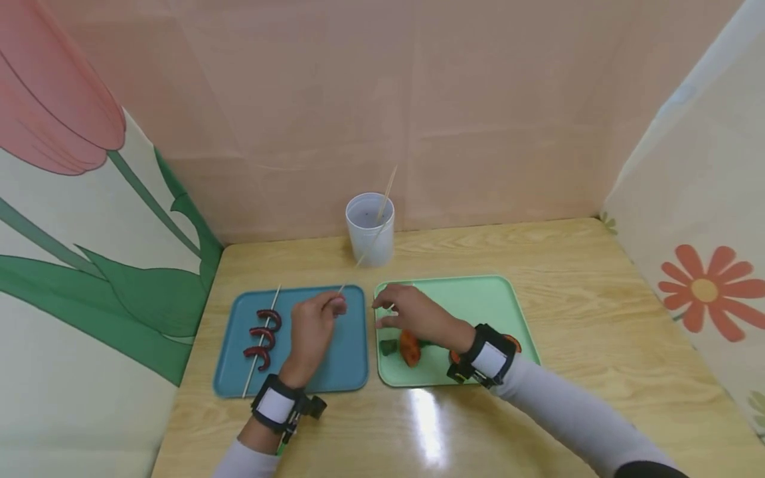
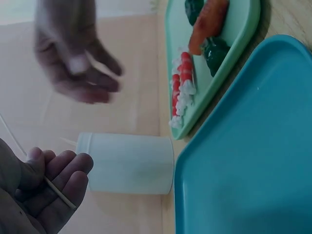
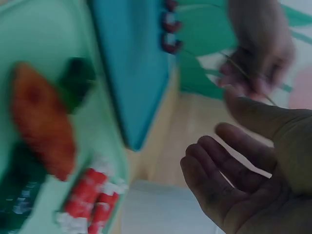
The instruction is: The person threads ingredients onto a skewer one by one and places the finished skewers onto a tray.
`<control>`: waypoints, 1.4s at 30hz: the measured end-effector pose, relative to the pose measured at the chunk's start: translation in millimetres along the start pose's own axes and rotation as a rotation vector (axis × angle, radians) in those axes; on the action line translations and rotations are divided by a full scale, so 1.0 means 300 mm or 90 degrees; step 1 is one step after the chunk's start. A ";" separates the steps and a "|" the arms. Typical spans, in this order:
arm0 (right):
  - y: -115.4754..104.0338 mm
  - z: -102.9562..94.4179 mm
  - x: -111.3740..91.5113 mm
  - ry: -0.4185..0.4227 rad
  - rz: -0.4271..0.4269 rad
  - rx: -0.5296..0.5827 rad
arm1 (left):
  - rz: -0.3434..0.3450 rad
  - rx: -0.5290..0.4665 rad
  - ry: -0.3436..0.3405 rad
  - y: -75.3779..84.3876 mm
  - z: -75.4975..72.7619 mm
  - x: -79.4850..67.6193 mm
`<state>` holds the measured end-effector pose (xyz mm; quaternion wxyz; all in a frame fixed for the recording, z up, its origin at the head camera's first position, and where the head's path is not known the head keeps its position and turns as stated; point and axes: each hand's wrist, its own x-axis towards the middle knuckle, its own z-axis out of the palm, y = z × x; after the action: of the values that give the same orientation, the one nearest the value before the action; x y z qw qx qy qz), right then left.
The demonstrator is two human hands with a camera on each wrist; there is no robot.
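Observation:
My left hand (image 1: 312,325) pinches a thin wooden skewer (image 2: 59,192) above the blue tray (image 1: 335,372). The skewer slants up toward the white cup (image 1: 370,244). On the tray's left lies another skewer carrying curled dark-red sausage pieces (image 1: 261,335). Over the left side of the green tray (image 1: 472,292), my right hand (image 1: 418,315) hovers with relaxed, slightly bent fingers and nothing between them. Beneath it are an orange-brown food piece (image 1: 410,348) and dark green pieces (image 1: 388,346). Red-and-white sticks (image 2: 186,73) lie on that tray in the left wrist view.
More skewers (image 1: 387,192) stand in the cup at the back of the wooden table (image 1: 574,318). Round orange-rimmed pieces (image 1: 512,342) are partly hidden behind my right wrist. A pink-beige sheet (image 1: 299,119) hangs behind, with flower-printed panels (image 1: 705,290) at the sides.

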<state>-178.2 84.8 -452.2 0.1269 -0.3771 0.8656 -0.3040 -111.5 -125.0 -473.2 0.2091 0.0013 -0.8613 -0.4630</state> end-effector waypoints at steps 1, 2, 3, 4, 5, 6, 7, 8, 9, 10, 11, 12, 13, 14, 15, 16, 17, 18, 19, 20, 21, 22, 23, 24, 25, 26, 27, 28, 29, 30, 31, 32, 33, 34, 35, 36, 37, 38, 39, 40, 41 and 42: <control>0.003 0.019 -0.005 -0.020 -0.014 -0.042 | -0.002 -0.008 0.001 -0.001 0.001 0.000; 0.004 0.038 -0.010 -0.036 -0.024 -0.080 | -0.002 -0.015 0.003 -0.002 0.002 0.000; 0.005 0.056 -0.015 -0.052 -0.030 -0.114 | -0.002 -0.018 0.006 -0.004 0.003 0.000; 0.005 0.073 -0.021 -0.067 -0.035 -0.142 | -0.002 -0.024 0.008 -0.005 0.005 0.000; 0.005 0.088 -0.027 -0.082 -0.038 -0.161 | -0.002 -0.030 0.010 -0.007 0.008 -0.001; 0.007 0.102 -0.033 -0.092 -0.047 -0.181 | 0.000 -0.036 0.012 -0.007 0.010 -0.001; 0.011 0.117 -0.037 -0.096 -0.056 -0.204 | 0.000 -0.039 0.013 -0.007 0.012 -0.002; 0.014 0.130 -0.042 -0.097 -0.066 -0.222 | -0.001 -0.040 0.014 -0.007 0.014 -0.003; 0.017 0.141 -0.046 -0.097 -0.074 -0.240 | -0.002 -0.042 0.014 -0.007 0.015 -0.004; 0.020 0.151 -0.051 -0.094 -0.084 -0.253 | -0.004 -0.047 0.014 -0.006 0.016 -0.005; 0.024 0.162 -0.055 -0.087 -0.093 -0.265 | -0.006 -0.052 0.014 -0.006 0.016 -0.006; 0.027 0.171 -0.059 -0.080 -0.098 -0.275 | -0.009 -0.056 0.015 -0.007 0.016 -0.007; 0.030 0.181 -0.062 -0.072 -0.100 -0.286 | -0.012 -0.059 0.015 -0.008 0.017 -0.008; 0.033 0.189 -0.065 -0.066 -0.101 -0.295 | -0.015 -0.063 0.015 -0.010 0.017 -0.009; 0.037 0.197 -0.066 -0.061 -0.104 -0.304 | -0.015 -0.066 0.016 -0.011 0.017 -0.010; 0.042 0.204 -0.067 -0.056 -0.106 -0.308 | -0.017 -0.070 0.017 -0.013 0.018 -0.011; 0.047 0.210 -0.068 -0.051 -0.106 -0.314 | -0.018 -0.072 0.017 -0.014 0.018 -0.011; 0.051 0.216 -0.068 -0.048 -0.105 -0.319 | -0.018 -0.073 0.017 -0.015 0.018 -0.011; 0.055 0.221 -0.068 -0.044 -0.105 -0.326 | -0.020 -0.074 0.016 -0.014 0.018 -0.012; 0.059 0.225 -0.068 -0.040 -0.105 -0.330 | -0.022 -0.075 0.015 -0.013 0.018 -0.012; 0.062 0.228 -0.068 -0.036 -0.105 -0.334 | -0.026 -0.075 0.015 -0.012 0.018 -0.012; 0.064 0.231 -0.068 -0.033 -0.104 -0.337 | -0.029 -0.078 0.013 -0.011 0.017 -0.012; 0.066 0.233 -0.067 -0.030 -0.104 -0.340 | -0.032 -0.079 0.012 -0.011 0.018 -0.013; 0.069 0.234 -0.067 -0.028 -0.104 -0.342 | -0.035 -0.079 0.012 -0.010 0.017 -0.012; 0.069 0.235 -0.067 -0.026 -0.104 -0.342 | -0.037 -0.079 0.011 -0.010 0.017 -0.013; 0.070 0.235 -0.066 -0.026 -0.105 -0.339 | -0.037 -0.078 0.011 -0.011 0.017 -0.013; 0.072 0.234 -0.065 -0.027 -0.107 -0.336 | -0.037 -0.078 0.011 -0.012 0.017 -0.013; 0.073 0.231 -0.066 -0.024 -0.107 -0.326 | -0.035 -0.078 0.011 -0.013 0.018 -0.014; 0.074 0.224 -0.065 -0.021 -0.109 -0.305 | -0.033 -0.078 0.012 -0.014 0.019 -0.014; 0.075 0.216 -0.063 -0.020 -0.108 -0.280 | -0.031 -0.078 0.013 -0.015 0.019 -0.015; 0.076 0.204 -0.059 -0.012 -0.105 -0.246 | -0.028 -0.079 0.014 -0.017 0.020 -0.017; 0.077 0.189 -0.054 0.002 -0.101 -0.207 | -0.027 -0.080 0.015 -0.021 0.021 -0.017; 0.076 0.170 -0.046 0.021 -0.095 -0.164 | -0.027 -0.080 0.014 -0.023 0.022 -0.018; 0.075 0.147 -0.038 0.046 -0.089 -0.117 | -0.027 -0.080 0.013 -0.025 0.022 -0.019; 0.072 0.120 -0.029 0.074 -0.083 -0.067 | -0.029 -0.081 0.012 -0.027 0.022 -0.020; 0.067 0.091 -0.020 0.106 -0.076 -0.023 | -0.031 -0.079 0.010 -0.028 0.022 -0.021; 0.062 0.060 -0.009 0.141 -0.067 0.025 | -0.032 -0.076 0.008 -0.030 0.023 -0.021; 0.057 0.027 -0.001 0.174 -0.058 0.069 | -0.034 -0.072 0.005 -0.030 0.023 -0.021; 0.052 -0.006 0.007 0.203 -0.044 0.112 | -0.034 -0.069 0.003 -0.030 0.023 -0.022; 0.047 -0.039 0.014 0.228 -0.033 0.152 | -0.034 -0.066 0.001 -0.031 0.023 -0.024; 0.042 -0.072 0.020 0.251 -0.023 0.187 | -0.033 -0.061 -0.002 -0.032 0.023 -0.025; 0.039 -0.103 0.025 0.269 -0.011 0.212 | -0.032 -0.055 -0.004 -0.032 0.024 -0.028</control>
<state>-203.9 98.8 -435.2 0.0011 -0.2862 0.8078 -0.5153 -108.4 -123.1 -487.4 0.1943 0.0124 -0.8409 -0.5050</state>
